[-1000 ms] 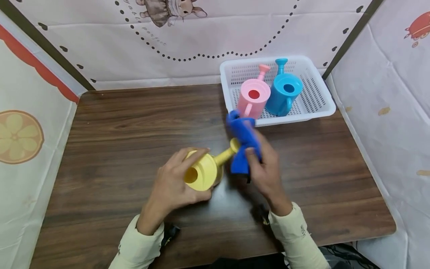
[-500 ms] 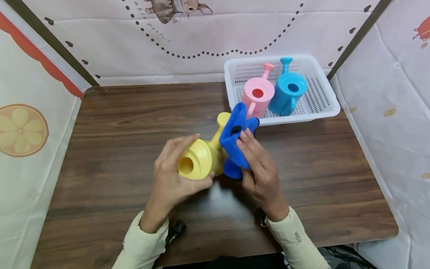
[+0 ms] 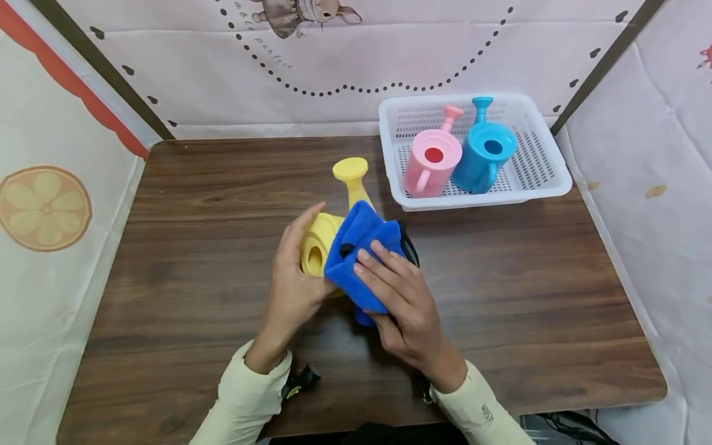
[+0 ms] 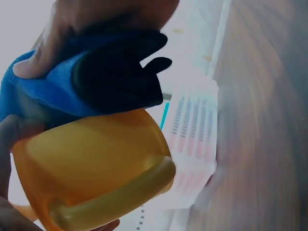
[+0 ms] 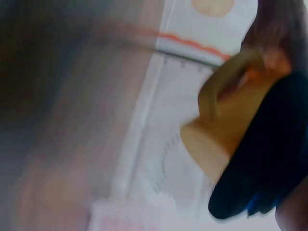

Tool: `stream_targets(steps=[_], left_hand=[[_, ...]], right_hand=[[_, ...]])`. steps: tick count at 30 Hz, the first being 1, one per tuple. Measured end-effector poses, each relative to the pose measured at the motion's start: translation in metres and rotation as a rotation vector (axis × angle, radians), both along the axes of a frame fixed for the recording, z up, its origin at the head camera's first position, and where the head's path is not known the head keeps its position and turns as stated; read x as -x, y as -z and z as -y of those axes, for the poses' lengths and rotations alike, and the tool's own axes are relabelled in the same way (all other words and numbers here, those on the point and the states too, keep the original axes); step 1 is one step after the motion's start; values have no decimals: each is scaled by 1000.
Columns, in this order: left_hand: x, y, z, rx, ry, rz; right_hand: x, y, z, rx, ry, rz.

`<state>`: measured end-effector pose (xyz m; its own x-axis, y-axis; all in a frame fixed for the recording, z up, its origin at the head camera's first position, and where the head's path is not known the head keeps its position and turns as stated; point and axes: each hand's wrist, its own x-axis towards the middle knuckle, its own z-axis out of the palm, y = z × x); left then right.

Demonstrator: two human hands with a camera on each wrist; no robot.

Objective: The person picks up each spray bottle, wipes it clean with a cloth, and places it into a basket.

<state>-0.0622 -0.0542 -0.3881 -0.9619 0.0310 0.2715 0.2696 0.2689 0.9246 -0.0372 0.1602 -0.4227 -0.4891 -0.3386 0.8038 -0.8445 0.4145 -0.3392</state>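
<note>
My left hand (image 3: 292,281) grips a yellow watering can (image 3: 319,235) by its body, tilted, with the spout rose pointing toward the back wall. Its curved handle shows large in the left wrist view, on the can (image 4: 96,154). With my right hand (image 3: 408,309) I hold a folded blue cloth (image 3: 358,259) against the can, fingers laid over it and thumb beneath. The cloth hides the right part of the can's body and the base of its spout. A black patch and dark edging show on the cloth.
A white perforated basket (image 3: 536,191) stands at the back right of the wooden table (image 3: 222,185). Inside it are a pink watering can (image 3: 425,179) and a blue watering can (image 3: 473,167), side by side. Printed fabric walls (image 3: 334,111) rise at the back and both sides.
The yellow can has turned and tilted, its spout swinging from the right toward the back. The cloth has moved from beside the spout left onto the can's body.
</note>
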Motion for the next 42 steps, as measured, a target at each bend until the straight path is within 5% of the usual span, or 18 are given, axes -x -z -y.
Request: stream_targets(steps=[5, 9, 14, 17, 22, 26, 28, 31, 36, 42], left_hand=[[-1, 0, 9, 38, 155, 7], [-1, -2, 13, -17, 259, -4], [0, -4, 8, -242, 152, 13], [-2, -5, 2, -285, 53, 21], [-4, 0, -7, -180, 51, 44], [-3, 6, -10, -150, 56, -26], [-2, 7, -10, -210, 62, -72], [-4, 7, -11, -300, 91, -103], [-3, 11, -13, -428, 167, -118], [3, 12, -9, -503, 243, -140]], right_hand=[[17, -15, -12, -185, -14, -170], [25, -22, -16, -292, -70, -177], [21, -12, -11, -171, 40, -10], [16, -3, -8, -69, 134, 63], [9, -2, -1, -50, 129, 50], [11, -8, 5, -21, 91, 72], [14, -7, 4, 85, 103, 150], [14, -6, 3, 393, 87, 394], [18, -15, 2, 972, -106, 748], [27, -26, 0, 1133, -337, 979]])
